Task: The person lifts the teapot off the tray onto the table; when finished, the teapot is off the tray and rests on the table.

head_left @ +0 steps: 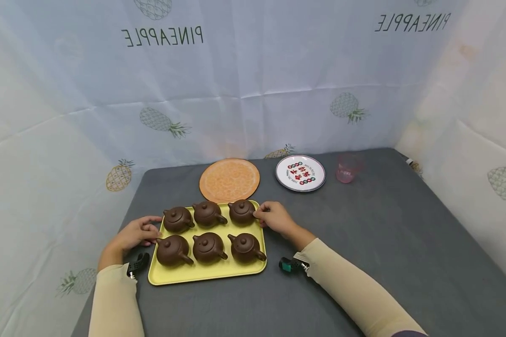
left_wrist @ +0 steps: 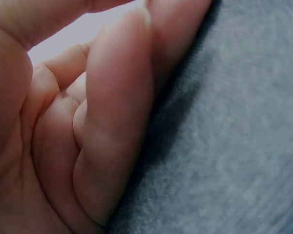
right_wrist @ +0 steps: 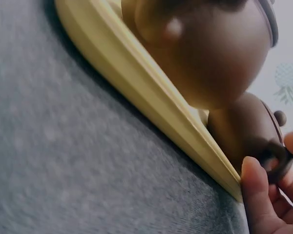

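Several brown clay teapots stand in two rows on a yellow tray [head_left: 206, 275]. My right hand [head_left: 276, 218] pinches the handle of the far right teapot [head_left: 241, 211]; the right wrist view shows fingers on both sides of that handle [right_wrist: 282, 161], over the tray's corner. At the tray's left edge lies my left hand [head_left: 137, 234], its fingers loosely bent. Its thumb tip is right by the spout of the near left teapot [head_left: 173, 250], and its index finger reaches toward the far left teapot [head_left: 178, 219]. The left wrist view shows bent fingers [left_wrist: 115, 92] low over the grey tabletop.
Behind the tray lies a round orange mat [head_left: 229, 179]. A white plate [head_left: 300, 173] with red and green print sits right of it, then a pink clear cup [head_left: 346, 171]. A pineapple-print curtain [head_left: 244, 117] hangs along the back of the grey table [head_left: 362, 243].
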Available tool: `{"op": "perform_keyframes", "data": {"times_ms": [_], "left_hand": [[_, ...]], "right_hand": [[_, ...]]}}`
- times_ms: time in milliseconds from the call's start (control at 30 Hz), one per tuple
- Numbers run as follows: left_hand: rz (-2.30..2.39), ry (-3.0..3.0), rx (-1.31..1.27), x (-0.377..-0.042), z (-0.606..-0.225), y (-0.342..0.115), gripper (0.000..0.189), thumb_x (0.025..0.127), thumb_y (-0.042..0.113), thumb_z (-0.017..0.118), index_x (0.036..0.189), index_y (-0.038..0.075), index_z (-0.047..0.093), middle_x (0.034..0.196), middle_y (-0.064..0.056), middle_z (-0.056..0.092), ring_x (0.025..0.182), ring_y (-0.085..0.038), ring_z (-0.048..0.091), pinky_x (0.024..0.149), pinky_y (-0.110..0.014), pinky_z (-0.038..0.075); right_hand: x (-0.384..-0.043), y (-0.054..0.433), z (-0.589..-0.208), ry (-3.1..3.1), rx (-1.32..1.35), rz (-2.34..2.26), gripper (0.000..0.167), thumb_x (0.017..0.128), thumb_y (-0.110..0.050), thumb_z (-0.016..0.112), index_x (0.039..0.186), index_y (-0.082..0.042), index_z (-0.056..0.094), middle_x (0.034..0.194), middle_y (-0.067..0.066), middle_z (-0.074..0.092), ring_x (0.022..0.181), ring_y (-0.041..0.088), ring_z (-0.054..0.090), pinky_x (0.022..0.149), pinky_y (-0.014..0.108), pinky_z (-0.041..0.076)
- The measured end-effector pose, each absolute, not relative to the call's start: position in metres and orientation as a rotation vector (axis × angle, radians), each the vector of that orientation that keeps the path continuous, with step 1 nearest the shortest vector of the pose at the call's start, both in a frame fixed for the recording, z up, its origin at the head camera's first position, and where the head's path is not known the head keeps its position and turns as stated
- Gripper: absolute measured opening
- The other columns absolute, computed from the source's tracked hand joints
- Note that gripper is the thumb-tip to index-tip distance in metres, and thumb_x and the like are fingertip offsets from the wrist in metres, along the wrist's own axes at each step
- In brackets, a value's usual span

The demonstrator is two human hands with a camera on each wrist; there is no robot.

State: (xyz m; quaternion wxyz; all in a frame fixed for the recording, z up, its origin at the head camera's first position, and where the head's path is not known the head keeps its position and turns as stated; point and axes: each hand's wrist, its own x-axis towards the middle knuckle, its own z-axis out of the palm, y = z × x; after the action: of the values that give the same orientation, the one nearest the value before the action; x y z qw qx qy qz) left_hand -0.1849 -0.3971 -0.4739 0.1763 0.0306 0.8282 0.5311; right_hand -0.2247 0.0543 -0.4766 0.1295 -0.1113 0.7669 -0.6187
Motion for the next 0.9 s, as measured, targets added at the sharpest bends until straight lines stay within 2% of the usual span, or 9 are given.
{"op": "perform_keyframes", "data": {"times_ms": [133,400,567,733,900], "left_hand": [[1.488,2.341,0.104,-0.183,-0.474,-0.399,0.062,0.09,0.008,0.069,0.139,-0.011,0.035,0.084,-0.006,0.068,0.071,-0.015,0.065,0.062,-0.029,0.052],[1.482,2.326,0.144,-0.181,-0.473,-0.4,0.061,0.091,0.01,0.069,0.138,-0.012,0.036,0.086,-0.006,0.068,0.073,-0.016,0.066,0.061,-0.028,0.052],[1.505,2.327,0.14,-0.182,-0.472,-0.398,0.062,0.091,0.011,0.069,0.139,-0.011,0.036,0.087,-0.007,0.067,0.074,-0.018,0.066,0.062,-0.029,0.052],[1.507,2.33,0.14,-0.179,-0.473,-0.399,0.061,0.091,0.01,0.068,0.139,-0.011,0.036,0.088,-0.007,0.067,0.075,-0.017,0.066,0.063,-0.029,0.052],[1.505,2.353,0.136,-0.178,-0.473,-0.4,0.062,0.091,0.011,0.069,0.139,-0.01,0.036,0.089,-0.008,0.067,0.075,-0.017,0.065,0.064,-0.029,0.052]], "right_hand": [[-0.222,0.052,-0.478,2.177,-0.269,-1.857,0.013,0.092,-0.008,0.065,0.083,0.001,0.062,0.088,0.011,0.062,0.072,0.021,0.063,0.069,0.035,0.055],[-0.216,0.056,-0.477,2.078,-0.262,-1.928,0.01,0.091,-0.002,0.063,0.085,0.006,0.06,0.085,0.014,0.059,0.074,0.023,0.061,0.072,0.038,0.056],[-0.216,0.059,-0.471,2.071,-0.285,-1.927,0.009,0.09,-0.001,0.062,0.085,0.006,0.061,0.083,0.013,0.058,0.074,0.026,0.062,0.072,0.039,0.056],[-0.216,0.07,-0.467,2.085,-0.367,-1.906,0.013,0.092,-0.004,0.063,0.088,0.008,0.061,0.089,0.016,0.061,0.077,0.031,0.064,0.073,0.041,0.056],[-0.224,0.094,-0.464,2.142,-0.412,-1.9,0.012,0.093,-0.004,0.061,0.09,0.008,0.061,0.09,0.017,0.063,0.075,0.026,0.066,0.073,0.04,0.056]]}}
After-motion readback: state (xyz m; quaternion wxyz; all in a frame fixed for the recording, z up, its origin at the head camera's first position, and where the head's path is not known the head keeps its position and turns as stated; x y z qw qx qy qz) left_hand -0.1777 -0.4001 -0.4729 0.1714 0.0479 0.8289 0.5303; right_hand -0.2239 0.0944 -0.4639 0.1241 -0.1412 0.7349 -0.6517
